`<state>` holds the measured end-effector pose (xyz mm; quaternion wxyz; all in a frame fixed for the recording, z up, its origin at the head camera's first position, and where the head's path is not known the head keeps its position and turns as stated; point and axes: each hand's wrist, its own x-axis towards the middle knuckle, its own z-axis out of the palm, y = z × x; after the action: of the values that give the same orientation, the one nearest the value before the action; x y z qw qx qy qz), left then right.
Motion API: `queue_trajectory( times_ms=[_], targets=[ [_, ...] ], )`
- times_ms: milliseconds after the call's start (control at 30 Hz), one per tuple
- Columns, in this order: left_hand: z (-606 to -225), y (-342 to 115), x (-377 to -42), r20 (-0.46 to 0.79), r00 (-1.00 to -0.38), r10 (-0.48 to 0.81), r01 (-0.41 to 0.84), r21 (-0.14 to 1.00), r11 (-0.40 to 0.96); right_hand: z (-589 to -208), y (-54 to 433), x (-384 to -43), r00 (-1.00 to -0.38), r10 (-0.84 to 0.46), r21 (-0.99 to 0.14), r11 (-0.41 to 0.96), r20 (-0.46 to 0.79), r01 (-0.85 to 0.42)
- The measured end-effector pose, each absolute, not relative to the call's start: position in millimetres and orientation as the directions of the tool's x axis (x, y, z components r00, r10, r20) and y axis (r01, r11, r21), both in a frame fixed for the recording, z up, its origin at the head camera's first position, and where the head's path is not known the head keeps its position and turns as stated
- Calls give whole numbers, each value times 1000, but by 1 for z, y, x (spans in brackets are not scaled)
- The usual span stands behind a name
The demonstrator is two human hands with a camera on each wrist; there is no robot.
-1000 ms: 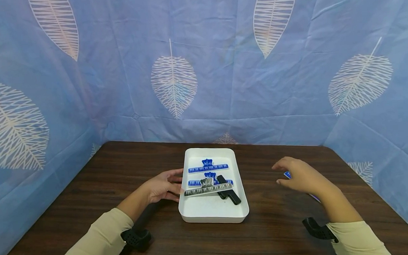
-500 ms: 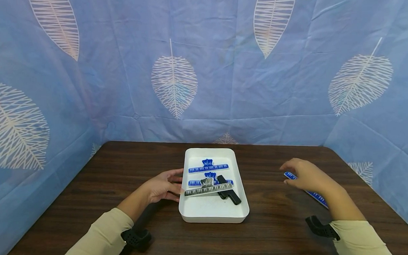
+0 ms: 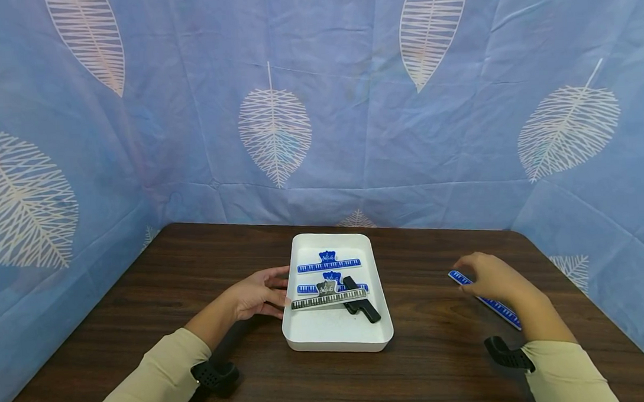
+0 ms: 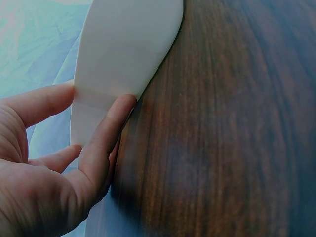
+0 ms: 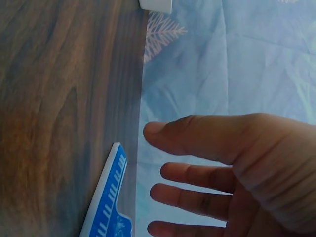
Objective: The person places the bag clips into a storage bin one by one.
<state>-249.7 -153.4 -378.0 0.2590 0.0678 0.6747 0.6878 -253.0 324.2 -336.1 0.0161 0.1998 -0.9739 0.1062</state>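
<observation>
My left hand (image 3: 256, 294) touches the left wall of a white tray (image 3: 334, 336) with spread, fairly straight fingers; the left wrist view shows its fingertips against that wall (image 4: 128, 44). Over the right part of the table, my right hand (image 3: 492, 281) hovers above a blue clip with a piano-key pattern (image 3: 499, 309), partly hiding it. Its fingers are parted with nothing between them, apart from the clip (image 5: 106, 202) in the right wrist view. Inside the tray lie a blue piano-key clip (image 3: 329, 265), a second blue one (image 3: 306, 289), and a black-and-white one (image 3: 331, 299) overlapping it.
A black pistol-shaped object (image 3: 367, 309) lies in the tray, partly under the black-and-white clip. The dark wooden table (image 3: 413, 363) ends at a blue leaf-print cloth (image 3: 341, 135) behind and at both sides. Each wrist wears a black band.
My right hand has moved right and slightly down in the head view, uncovering more of the blue clip on the table. My left hand and the tray have stayed in place.
</observation>
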Motion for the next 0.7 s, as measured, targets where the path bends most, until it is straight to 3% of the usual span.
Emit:
queue_trajectory(
  times_ms=[700],
  targets=[
    [-376, -153, -249, -256, -856, 449, -269, 963, 36, -349, 349, -268, -968, -252, -178, 952, 14, -251]
  ],
)
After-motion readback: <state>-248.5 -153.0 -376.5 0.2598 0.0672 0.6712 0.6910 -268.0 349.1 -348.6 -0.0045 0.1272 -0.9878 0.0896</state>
